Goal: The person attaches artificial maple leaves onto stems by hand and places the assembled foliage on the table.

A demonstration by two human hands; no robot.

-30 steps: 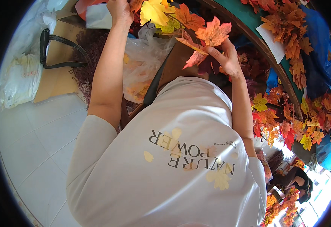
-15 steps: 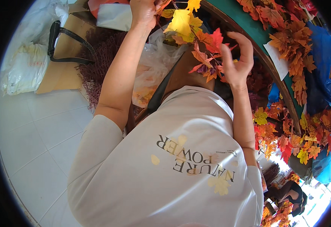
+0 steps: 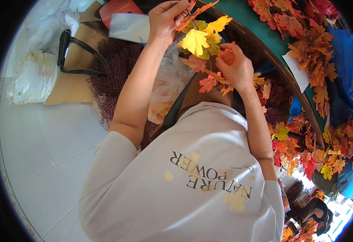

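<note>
A garland of artificial maple leaves (image 3: 195, 42), yellow, orange and red, hangs between my hands at the top middle. My left hand (image 3: 166, 24) pinches its upper end beside an orange leaf. Lower and to the right, my right hand (image 3: 237, 67) curls around a red part of the same strand, thumb and forefinger bent toward each other. My palm hides exactly where these fingers touch it. More red and orange leaves dangle below my right hand, over my lap.
A green table (image 3: 267, 38) with a brown edge curves along the right, bearing orange leaf bunches (image 3: 319, 68), a white paper (image 3: 296, 72) and a blue plastic bag (image 3: 347, 76). On the left are purplish wire stems (image 3: 114, 68), a cardboard box (image 3: 73, 80) with a black strap, and white plastic bags (image 3: 33, 78).
My right hand has moved left and its fingers have closed in around the garland. My left hand has shifted slightly right and down, and the yellow leaves have swung with it.
</note>
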